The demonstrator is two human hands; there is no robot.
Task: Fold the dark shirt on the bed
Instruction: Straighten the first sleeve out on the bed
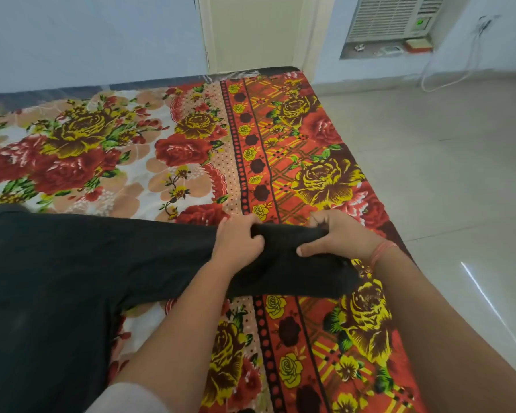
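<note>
The dark shirt (72, 278) lies spread over the left half of the bed, its body reaching the lower left corner of the view. One sleeve stretches right across the floral bedsheet (161, 150). My left hand (239, 242) grips the upper edge of that sleeve. My right hand (340, 236) grips the sleeve's end a hand's width to the right, thumb on top of the cloth. A red thread band circles my right wrist. The sleeve sags a little below both hands.
The bed's right edge (379, 201) runs diagonally, with pale tiled floor (444, 174) beyond it. A door (251, 31) stands past the far end of the bed. A window air conditioner (393, 16) sits in the far right wall, with a cable hanging near it.
</note>
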